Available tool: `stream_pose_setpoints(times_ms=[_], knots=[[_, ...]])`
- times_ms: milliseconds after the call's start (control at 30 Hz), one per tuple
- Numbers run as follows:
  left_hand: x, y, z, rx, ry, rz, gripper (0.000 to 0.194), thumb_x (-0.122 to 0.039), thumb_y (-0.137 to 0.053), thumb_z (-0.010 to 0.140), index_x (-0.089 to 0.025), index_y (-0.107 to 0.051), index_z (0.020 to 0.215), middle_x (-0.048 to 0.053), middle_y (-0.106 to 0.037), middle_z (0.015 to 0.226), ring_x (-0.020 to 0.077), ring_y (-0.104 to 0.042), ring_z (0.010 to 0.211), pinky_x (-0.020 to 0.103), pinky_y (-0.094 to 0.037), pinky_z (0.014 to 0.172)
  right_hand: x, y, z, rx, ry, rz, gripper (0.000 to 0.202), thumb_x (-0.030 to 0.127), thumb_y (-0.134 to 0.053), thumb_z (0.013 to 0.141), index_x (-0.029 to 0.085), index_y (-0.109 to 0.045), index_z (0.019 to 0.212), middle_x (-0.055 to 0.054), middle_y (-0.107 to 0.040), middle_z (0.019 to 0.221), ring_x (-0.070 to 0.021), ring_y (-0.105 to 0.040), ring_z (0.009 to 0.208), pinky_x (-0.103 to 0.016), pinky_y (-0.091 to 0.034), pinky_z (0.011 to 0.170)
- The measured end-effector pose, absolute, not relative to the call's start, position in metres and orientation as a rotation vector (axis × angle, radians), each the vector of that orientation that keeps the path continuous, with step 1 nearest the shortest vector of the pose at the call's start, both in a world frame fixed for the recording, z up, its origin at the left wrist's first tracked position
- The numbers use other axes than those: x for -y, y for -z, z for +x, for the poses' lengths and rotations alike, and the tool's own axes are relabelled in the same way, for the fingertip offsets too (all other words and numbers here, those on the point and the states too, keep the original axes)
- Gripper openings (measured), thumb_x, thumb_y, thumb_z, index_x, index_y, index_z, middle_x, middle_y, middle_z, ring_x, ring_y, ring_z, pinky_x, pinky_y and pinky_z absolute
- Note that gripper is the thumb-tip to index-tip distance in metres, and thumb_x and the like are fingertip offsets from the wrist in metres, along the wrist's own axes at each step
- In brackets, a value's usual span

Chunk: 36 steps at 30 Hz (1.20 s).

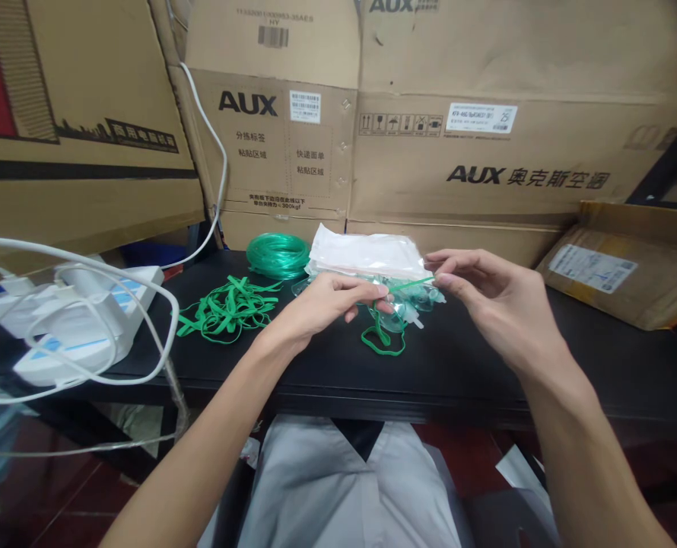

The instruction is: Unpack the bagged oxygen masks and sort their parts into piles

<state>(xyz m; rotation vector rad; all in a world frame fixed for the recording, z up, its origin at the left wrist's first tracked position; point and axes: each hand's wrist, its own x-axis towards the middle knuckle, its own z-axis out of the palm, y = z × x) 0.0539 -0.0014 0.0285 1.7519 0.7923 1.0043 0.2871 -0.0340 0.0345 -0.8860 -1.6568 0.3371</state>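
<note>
Between my two hands a green elastic strap (pixel 412 284) is drawn out nearly straight. My left hand (pixel 338 299) pinches it between thumb and forefinger, and its loose part (pixel 382 346) hangs in a loop down to the black table. The fingertips of my right hand (pixel 481 289) are closed on the strap's other end. Just behind and below the fingers lie clear greenish plastic masks (pixel 398 316), partly hidden by my left hand. White plastic bags (pixel 367 255) rest behind them. To the left lies a tangled pile of green straps (pixel 230 310).
A coil of green clear tubing (pixel 278 255) sits at the back of the black table (pixel 327 380). White cables and a power strip (pixel 87 327) crowd the left side. Large cardboard boxes (pixel 270 152) wall the back, and a smaller taped carton (pixel 618 266) stands at right.
</note>
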Motion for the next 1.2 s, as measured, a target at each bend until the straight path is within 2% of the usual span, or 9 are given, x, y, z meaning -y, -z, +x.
stream_pose_setpoints(times_ms=[267, 433, 533, 667, 767, 833, 933, 1067, 1200], knots=[[0.001, -0.029, 0.051, -0.781, -1.0, 1.809, 0.025, -0.035, -0.068, 0.093, -0.017, -0.082, 0.083, 0.006, -0.079, 0.092, 0.0084, -0.044, 0.06, 0.022, -0.034, 0.056, 0.037, -0.037, 0.29, 1.615, -0.4, -0.881, 0.01, 0.032, -0.074, 0.091, 0.022, -0.071, 0.089, -0.007, -0.075, 0.114, -0.0273, -0.07, 0.11, -0.042, -0.059, 0.094], [0.005, -0.03, 0.051, -0.751, -1.016, 1.903, 0.032, -0.044, -0.066, 0.094, -0.017, -0.082, 0.087, 0.003, -0.073, 0.081, 0.0091, -0.045, 0.062, 0.023, -0.034, 0.059, 0.037, -0.032, 0.278, 1.704, -0.768, -0.95, 0.04, 0.047, -0.073, 0.09, 0.024, -0.067, 0.123, -0.008, -0.075, 0.112, -0.0253, -0.073, 0.095, -0.04, -0.064, 0.079], [0.006, -0.03, 0.051, -0.734, -0.983, 1.954, 0.036, -0.049, -0.065, 0.093, -0.017, -0.079, 0.087, 0.0, -0.063, 0.07, 0.0099, -0.044, 0.061, 0.024, -0.032, 0.058, 0.036, -0.029, 0.271, 1.794, -0.998, -0.993, 0.051, 0.047, -0.075, 0.088, 0.026, -0.063, 0.133, -0.008, -0.073, 0.122, -0.0264, -0.072, 0.102, -0.039, -0.063, 0.082], [0.008, -0.031, 0.048, -0.797, -0.9, 2.055, 0.04, -0.054, -0.063, 0.092, -0.017, -0.077, 0.083, -0.003, -0.049, 0.059, 0.011, -0.04, 0.059, 0.026, -0.026, 0.056, 0.033, -0.029, 0.271, 1.836, -1.004, -1.025, 0.047, 0.045, -0.08, 0.084, 0.025, -0.069, 0.125, -0.005, -0.072, 0.126, -0.0261, -0.068, 0.114, -0.037, -0.056, 0.094], [0.007, -0.033, 0.043, -0.914, -0.893, 2.118, 0.044, -0.058, -0.062, 0.092, -0.018, -0.078, 0.084, -0.003, -0.05, 0.059, 0.0122, -0.043, 0.059, 0.026, -0.028, 0.057, 0.026, -0.025, 0.281, 1.848, -0.906, -1.19, 0.042, 0.049, -0.08, 0.082, 0.02, -0.071, 0.112, -0.006, -0.075, 0.105, -0.0228, -0.07, 0.093, -0.034, -0.054, 0.08], [0.005, -0.033, 0.04, -0.982, -0.936, 2.135, 0.046, -0.06, -0.061, 0.092, -0.018, -0.08, 0.087, -0.002, -0.055, 0.06, 0.0131, -0.047, 0.06, 0.026, -0.032, 0.059, 0.019, -0.02, 0.288, 1.879, -0.814, -1.257, 0.041, 0.053, -0.077, 0.083, 0.019, -0.068, 0.104, -0.003, -0.072, 0.088, -0.0192, -0.065, 0.077, -0.032, -0.049, 0.069], [0.004, -0.033, 0.037, -1.045, -0.985, 2.147, 0.048, -0.06, -0.06, 0.093, -0.019, -0.082, 0.091, -0.002, -0.057, 0.059, 0.0137, -0.05, 0.061, 0.026, -0.034, 0.061, 0.01, -0.009, 0.291, 1.927, -0.78, -1.273, 0.044, 0.059, -0.071, 0.087, 0.02, -0.061, 0.105, 0.001, -0.065, 0.076, -0.0166, -0.059, 0.068, -0.03, -0.045, 0.063], [0.004, -0.034, 0.037, -1.076, -1.013, 2.166, 0.048, -0.06, -0.059, 0.094, -0.018, -0.083, 0.093, -0.001, -0.058, 0.057, 0.0138, -0.049, 0.059, 0.026, -0.033, 0.06, 0.007, -0.002, 0.285, 2.018, -0.817, -1.289, 0.044, 0.06, -0.065, 0.09, 0.021, -0.058, 0.109, 0.003, -0.064, 0.075, -0.0171, -0.062, 0.069, -0.032, -0.047, 0.067], [0.005, -0.035, 0.035, -1.13, -1.013, 2.183, 0.05, -0.06, -0.057, 0.095, -0.018, -0.083, 0.09, -0.001, -0.061, 0.058, 0.0131, -0.047, 0.055, 0.026, -0.035, 0.059, 0.009, -0.003, 0.283, 2.065, -0.9, -1.239, 0.039, 0.057, -0.066, 0.091, 0.022, -0.057, 0.106, 0.001, -0.068, 0.083, -0.0169, -0.063, 0.072, -0.034, -0.051, 0.071]])
